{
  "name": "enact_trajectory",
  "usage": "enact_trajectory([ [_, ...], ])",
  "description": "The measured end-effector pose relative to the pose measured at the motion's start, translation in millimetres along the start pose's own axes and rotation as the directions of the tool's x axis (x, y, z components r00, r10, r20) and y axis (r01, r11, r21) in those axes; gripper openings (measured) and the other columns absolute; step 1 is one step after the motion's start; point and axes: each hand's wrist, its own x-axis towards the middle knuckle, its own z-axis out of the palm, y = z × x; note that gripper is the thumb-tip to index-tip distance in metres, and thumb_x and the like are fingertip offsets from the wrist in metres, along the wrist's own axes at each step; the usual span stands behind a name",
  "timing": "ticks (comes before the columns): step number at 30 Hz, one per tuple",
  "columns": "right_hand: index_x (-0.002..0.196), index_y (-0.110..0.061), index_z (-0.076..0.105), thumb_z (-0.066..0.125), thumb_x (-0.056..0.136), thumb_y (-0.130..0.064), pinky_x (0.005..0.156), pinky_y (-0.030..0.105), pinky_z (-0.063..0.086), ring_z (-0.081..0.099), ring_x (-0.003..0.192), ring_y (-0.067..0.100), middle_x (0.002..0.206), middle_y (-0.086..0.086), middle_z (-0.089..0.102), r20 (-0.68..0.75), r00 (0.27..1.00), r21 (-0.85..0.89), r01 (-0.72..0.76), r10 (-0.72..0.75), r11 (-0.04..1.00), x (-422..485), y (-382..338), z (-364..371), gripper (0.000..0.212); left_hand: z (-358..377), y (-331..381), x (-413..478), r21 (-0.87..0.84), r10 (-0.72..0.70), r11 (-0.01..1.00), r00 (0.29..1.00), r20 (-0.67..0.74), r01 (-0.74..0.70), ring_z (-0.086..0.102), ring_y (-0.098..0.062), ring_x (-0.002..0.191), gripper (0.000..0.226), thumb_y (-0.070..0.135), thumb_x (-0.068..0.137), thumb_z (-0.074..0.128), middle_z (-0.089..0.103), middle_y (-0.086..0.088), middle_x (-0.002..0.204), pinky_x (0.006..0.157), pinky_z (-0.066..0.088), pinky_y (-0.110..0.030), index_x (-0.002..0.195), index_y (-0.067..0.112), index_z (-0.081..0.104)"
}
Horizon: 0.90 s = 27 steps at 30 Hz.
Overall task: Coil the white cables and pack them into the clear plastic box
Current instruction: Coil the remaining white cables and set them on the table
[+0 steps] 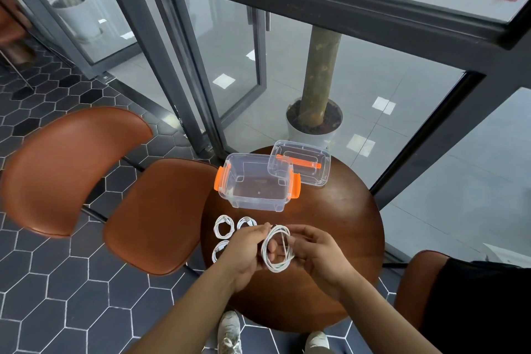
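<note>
Both hands hold one white cable loop (276, 248) above the round bench (344, 227): left hand (247, 250) grip pinching its 9 o'clock side, right hand (313, 253) grip pinching its 3 o'clock side. Three coiled cables (223, 226) lie at the loop's 9 o'clock; the clear box (255, 181) sits open at 12 o'clock.

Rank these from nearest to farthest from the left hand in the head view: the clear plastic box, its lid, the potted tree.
From the left hand:
1. Clear plastic box, just beyond the hand on the table.
2. Lid, behind the box, to its right.
3. Potted tree, on the floor past the table.
</note>
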Motion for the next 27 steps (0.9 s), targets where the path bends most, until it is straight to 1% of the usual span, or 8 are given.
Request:
enact_trajectory([
  [5,0.119,0.005,0.066,0.063,0.091,0.008,0.069,0.032,0.06,0.067,0.092,0.034,0.111,0.036,0.068,-0.047,0.999,-0.001,-0.001,0.001,1.0,1.1,0.2,-4.0,0.027,0.2,-1.2,-1.0,0.123,-0.007,0.992,0.997,-0.079,0.017,0.066,-0.017,0.068,0.042,0.032,0.107,0.039,0.075,-0.012,0.082,0.068,0.056,-0.032,0.104,0.006,0.072],
  [10,0.117,0.005,0.069,0.063,0.091,0.006,0.074,0.034,0.063,0.07,0.094,0.036,0.113,0.033,0.069,-0.045,0.999,-0.002,0.007,-0.007,1.0,-0.2,-3.3,-7.2,0.026,1.0,-0.5,-1.3,0.183,0.016,0.983,0.997,-0.075,-0.002,0.069,-0.018,0.073,0.041,0.034,0.107,0.04,0.077,-0.012,0.086,0.064,0.054,-0.029,0.101,0.009,0.072],
  [14,0.12,0.006,0.067,0.063,0.092,0.005,0.081,0.038,0.062,0.07,0.098,0.038,0.114,0.032,0.07,-0.043,0.999,0.049,-0.006,0.008,0.999,-0.5,-2.8,-8.7,0.028,3.8,-4.2,-2.8,0.374,0.147,0.919,0.989,-0.029,-0.126,0.068,-0.013,0.066,0.015,0.018,0.098,0.059,0.072,-0.003,0.076,0.058,0.055,-0.03,0.092,0.017,0.072],
  [17,0.12,0.006,0.066,0.065,0.09,0.005,0.076,0.037,0.063,0.072,0.092,0.033,0.109,0.028,0.072,-0.04,0.999,0.085,-0.027,0.03,0.996,-0.3,-3.4,-7.2,0.03,2.6,-5.2,0.4,0.55,0.213,0.82,0.976,-0.035,-0.159,0.061,-0.017,0.048,0.017,0.012,0.098,0.054,0.068,-0.006,0.073,0.051,0.053,-0.033,0.09,0.014,0.069],
  [19,0.119,0.007,0.066,0.067,0.088,0.005,0.069,0.034,0.061,0.072,0.086,0.03,0.101,0.025,0.073,-0.052,0.998,0.104,-0.026,0.031,0.994,-0.8,-7.0,-8.1,0.03,1.6,-2.8,2.0,0.563,0.22,0.81,0.975,-0.03,-0.165,0.061,-0.024,0.047,0.018,0.013,0.099,0.054,0.068,-0.005,0.071,0.053,0.054,-0.039,0.09,0.01,0.069],
  [22,0.117,0.007,0.065,0.068,0.087,0.004,0.066,0.034,0.061,0.073,0.081,0.028,0.094,0.022,0.072,-0.065,0.998,0.115,-0.01,0.018,0.993,-0.4,-11.6,-10.8,0.03,2.3,2.1,1.2,0.512,0.239,0.837,0.971,-0.024,-0.193,0.065,-0.03,0.056,0.016,0.011,0.099,0.056,0.065,-0.003,0.066,0.059,0.059,-0.049,0.091,0.007,0.07],
  [25,0.115,0.005,0.065,0.067,0.09,0.003,0.072,0.038,0.063,0.072,0.082,0.029,0.091,0.021,0.072,-0.071,0.997,0.114,0.008,0.0,0.993,-0.6,-11.5,-8.0,0.026,3.5,5.7,-1.1,0.515,0.268,0.831,0.963,-0.039,-0.21,0.068,-0.029,0.061,0.016,0.01,0.099,0.057,0.064,-0.007,0.068,0.059,0.063,-0.048,0.092,0.008,0.071],
  [27,0.113,0.001,0.067,0.069,0.091,-0.001,0.077,0.041,0.063,0.073,0.084,0.03,0.093,0.023,0.072,-0.12,0.992,0.011,0.041,-0.04,0.999,-1.8,-10.9,-3.4,0.023,3.0,7.6,-2.6,0.525,0.273,0.824,0.961,-0.04,-0.212,0.07,-0.035,0.063,0.016,0.01,0.099,0.057,0.064,-0.005,0.067,0.061,0.062,-0.052,0.091,0.007,0.071],
])
